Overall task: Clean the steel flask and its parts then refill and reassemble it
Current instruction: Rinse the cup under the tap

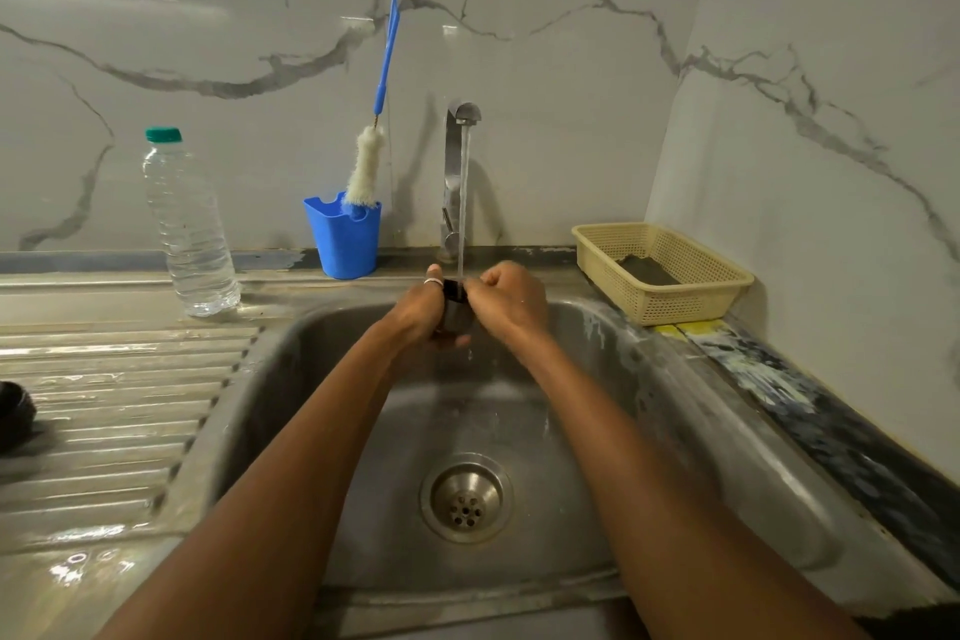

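Head view: over the sink [675, 431], the left hand [418, 309] curls around a small steel flask cup [457, 316] with a dark rim, held upright under water running from the tap [456, 161]. The right hand [508, 301], fingers curled, pinches the cup's rim from the other side.

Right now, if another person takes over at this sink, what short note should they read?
Left hand: holds a small dark flask part under the running tap, above the sink.
Right hand: fingers curled on the same part's top.
Bottle brush stands in the blue cup; water bottle on the counter; another dark piece at the drainboard's left edge.
Done: rinsing under way. Left: other parts, refill, reassembly. Flask body not in view.
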A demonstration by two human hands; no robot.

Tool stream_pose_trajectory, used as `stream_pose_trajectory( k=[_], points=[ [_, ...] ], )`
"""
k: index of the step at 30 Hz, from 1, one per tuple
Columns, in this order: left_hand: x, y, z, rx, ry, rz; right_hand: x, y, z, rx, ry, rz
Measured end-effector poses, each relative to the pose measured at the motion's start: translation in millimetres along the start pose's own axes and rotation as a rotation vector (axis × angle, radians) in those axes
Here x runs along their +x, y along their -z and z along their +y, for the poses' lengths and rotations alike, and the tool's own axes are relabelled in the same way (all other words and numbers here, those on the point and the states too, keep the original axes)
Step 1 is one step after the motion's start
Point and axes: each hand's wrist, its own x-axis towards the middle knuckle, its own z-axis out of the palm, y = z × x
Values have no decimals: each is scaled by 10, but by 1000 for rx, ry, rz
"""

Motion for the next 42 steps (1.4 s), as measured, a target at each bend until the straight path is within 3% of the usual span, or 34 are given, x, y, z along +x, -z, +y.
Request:
stream_pose_trajectory(
  k=[1, 3, 5, 7, 12, 15, 18, 22, 24, 27, 31, 36, 39, 42],
  points=[
    [-3, 3, -2, -17, 5, 1, -10, -23, 11, -91, 141, 51],
    [8, 19, -8, -66, 14, 4, -38, -68, 12, -149, 291, -45],
    [35, 45, -6, -106, 39, 14, -62, -127, 7, -277, 311, -229],
    [40, 70, 16, -147, 44, 15, -61, -125, 8, -389, 332, -294],
    [52, 22, 40, -189, 51, -4, -66, -39, 51, -565, 385, -179],
    [39, 40, 50, -198, 42, -41, -82, -92, 33, -431, 361, -282],
    [28, 49, 50, -222, 32, -45, -39, -16, 31, -363, 342, -226],
    [25, -34, 45, -144, -8, -35, -69, -43, 18, -582, 389, -113],
    [23, -32, 56, -129, 8, -45, -77, -73, 36, -448, 408, -201],
    [12, 25, 44, -75, 31, -72, -16, 6, 80, -189, 274, -371],
    [2, 9, 77, -95, 14, -61, 46, 87, 65, -34, 174, -279],
    [-18, -15, -7, 309, -197, -82, 31, 5, 27, 169, -128, -194],
    [30, -6, -69, 401, -275, -70, -15, 39, -26, 321, -226, -265],
    [96, 18, -40, 312, -241, 111, -57, 106, -48, 410, -132, -412]
  ],
)
